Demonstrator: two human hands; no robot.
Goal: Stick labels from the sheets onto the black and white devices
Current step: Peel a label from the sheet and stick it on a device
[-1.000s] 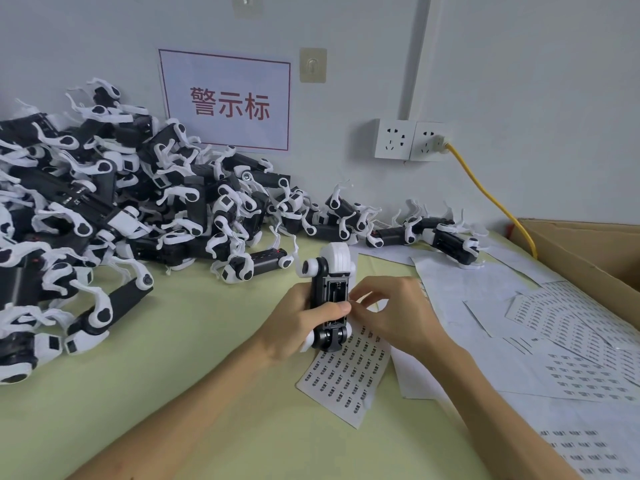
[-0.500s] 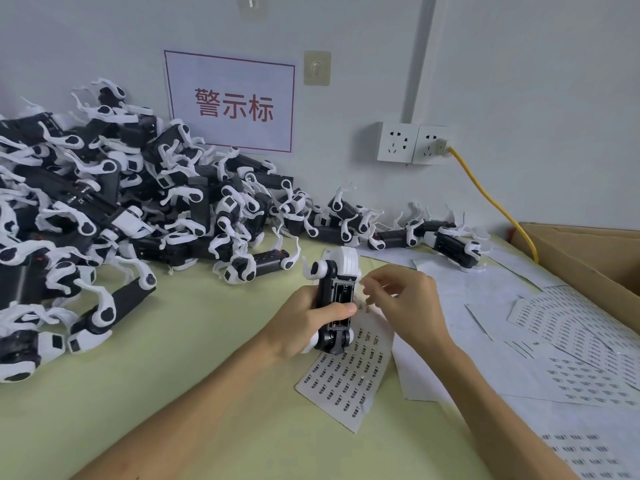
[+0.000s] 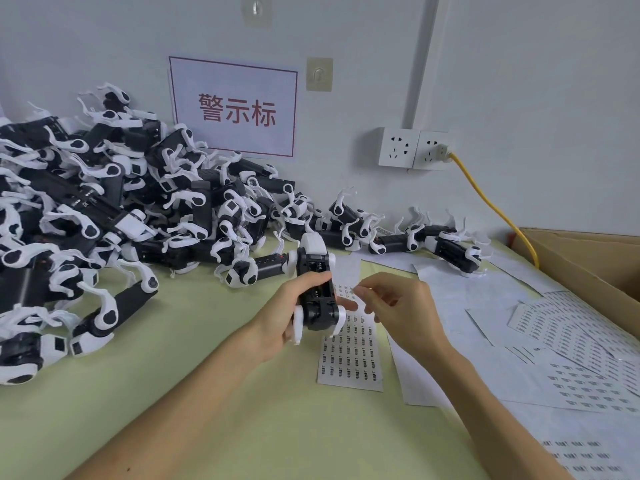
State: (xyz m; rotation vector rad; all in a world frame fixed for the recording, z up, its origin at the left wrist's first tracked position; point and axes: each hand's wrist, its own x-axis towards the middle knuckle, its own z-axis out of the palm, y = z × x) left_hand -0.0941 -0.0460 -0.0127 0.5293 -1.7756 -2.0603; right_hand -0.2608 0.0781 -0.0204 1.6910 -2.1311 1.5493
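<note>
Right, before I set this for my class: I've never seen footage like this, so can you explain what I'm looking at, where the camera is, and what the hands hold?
There is no machine here. These are a person's two bare hands, filmed by a camera worn on the head that looks forward and down. The left hand grips a black and white plastic device above the pale green table. The right hand pinches what looks like a small white label just beside the device. Under the hands lies a white sheet of printed labels. More label sheets spread to the right, next to a brown cardboard box. A big pile of similar devices is heaped at the left against the wall.
</note>
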